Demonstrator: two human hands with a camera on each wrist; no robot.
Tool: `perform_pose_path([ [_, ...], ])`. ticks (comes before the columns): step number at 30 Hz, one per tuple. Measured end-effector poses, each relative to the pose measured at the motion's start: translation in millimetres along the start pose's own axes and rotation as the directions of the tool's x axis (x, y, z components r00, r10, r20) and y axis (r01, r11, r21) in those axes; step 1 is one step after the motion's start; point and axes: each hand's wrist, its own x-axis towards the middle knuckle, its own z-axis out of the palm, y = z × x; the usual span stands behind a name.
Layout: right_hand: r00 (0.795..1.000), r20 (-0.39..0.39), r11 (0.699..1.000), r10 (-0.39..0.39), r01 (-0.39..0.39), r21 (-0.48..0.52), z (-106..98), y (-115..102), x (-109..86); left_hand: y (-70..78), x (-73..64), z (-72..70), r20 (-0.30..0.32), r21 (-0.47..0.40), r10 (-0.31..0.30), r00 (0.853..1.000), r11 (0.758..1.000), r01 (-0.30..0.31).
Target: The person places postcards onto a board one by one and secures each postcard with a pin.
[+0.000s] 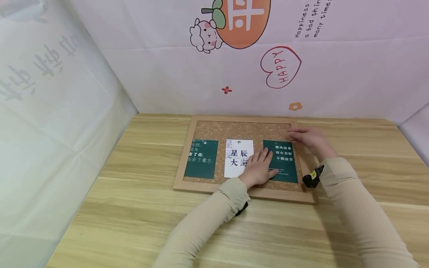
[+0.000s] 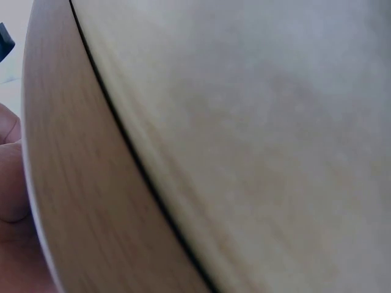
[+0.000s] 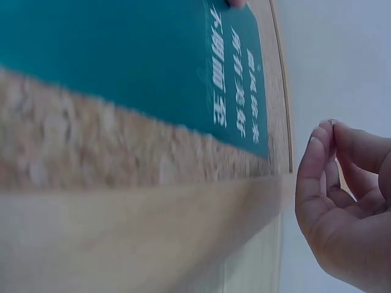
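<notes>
A framed cork board lies on the table with three cards on it. My left hand rests on the right green card with spread fingers, its thumb on that card too, and hides part of the white card. Above the board's right side, my right hand pinches a tiny pale thumbtack between thumb and fingertips; most of it is hidden. Small shiny tacks show at the tops of the white card and the left green card. In the left wrist view, frame and table fill most of the picture.
The board's wooden frame borders the cork. Wood-grain table extends around it. A printed white cloth hangs behind the table, and another white cloth hangs at the left.
</notes>
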Motion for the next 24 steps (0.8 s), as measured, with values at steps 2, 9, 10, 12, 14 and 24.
perform_pose_path([
  [2,1.0,0.018,1.0,-0.001,0.001,-0.006,4,-2,0.7,0.0,-0.4,-0.2,-0.007,0.001,-0.001,1.0,1.0,0.001],
  [9,0.999,0.05,1.0,-0.001,-0.001,0.03,19,-4,8.1,0.3,0.5,0.9,-0.023,0.012,-0.009,1.0,1.0,0.01],
  [10,0.999,0.046,1.0,0.008,-0.009,0.024,20,-3,9.5,0.6,0.5,1.0,-0.024,0.016,-0.01,1.0,1.0,0.01],
  [12,0.999,0.038,1.0,0.03,-0.03,0.005,23,-2,12.3,0.9,0.6,1.2,-0.025,0.02,-0.01,1.0,1.0,0.011],
  [14,0.998,0.036,0.999,0.049,-0.048,-0.014,26,0,14.7,1.0,0.1,1.1,-0.025,0.023,-0.009,1.0,1.0,0.01],
  [24,0.999,0.021,0.992,0.046,-0.043,-0.116,31,1,15.7,0.4,-0.7,0.0,-0.019,0.018,-0.002,1.0,1.0,0.002],
])
